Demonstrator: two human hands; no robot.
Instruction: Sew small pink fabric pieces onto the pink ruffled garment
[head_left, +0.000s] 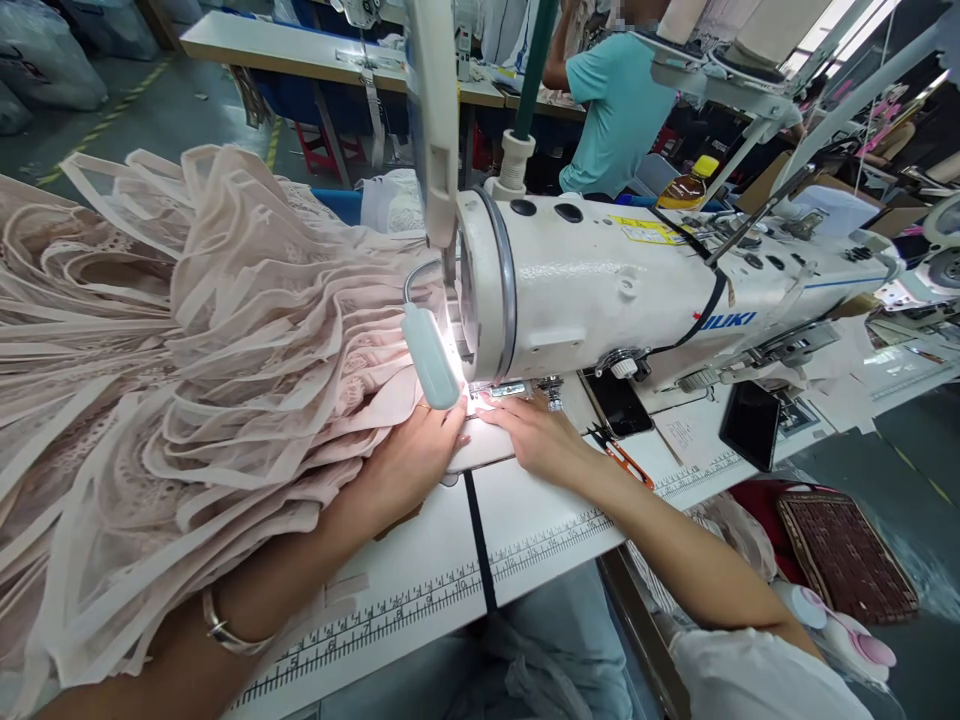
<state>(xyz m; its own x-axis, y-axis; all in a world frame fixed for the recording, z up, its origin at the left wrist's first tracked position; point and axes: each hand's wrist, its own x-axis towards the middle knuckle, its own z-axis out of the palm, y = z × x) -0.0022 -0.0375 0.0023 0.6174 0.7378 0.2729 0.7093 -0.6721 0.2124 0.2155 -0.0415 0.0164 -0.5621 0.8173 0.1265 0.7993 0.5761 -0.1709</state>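
A white sewing machine [570,290] stands across the table, its lit needle area above both hands. My left hand [424,440] is beside the needle on the left, its fingers pressed together at the edge of the pale pink fabric [300,340]. My right hand [529,425] lies just right of the needle, fingers reaching toward the presser foot; the small piece under its fingertips is too bright to make out. A grey-green lamp [431,357] hides part of the left fingers. The pink lace garments form a large heap over my left forearm.
Orange snips [624,458], a phone [619,402] and another dark phone [750,425] lie right of my right hand. A printed ruler [450,590] runs along the table's front edge. Behind the machine is a person in a turquoise shirt [619,105]. A woven brown bag [847,555] sits at lower right.
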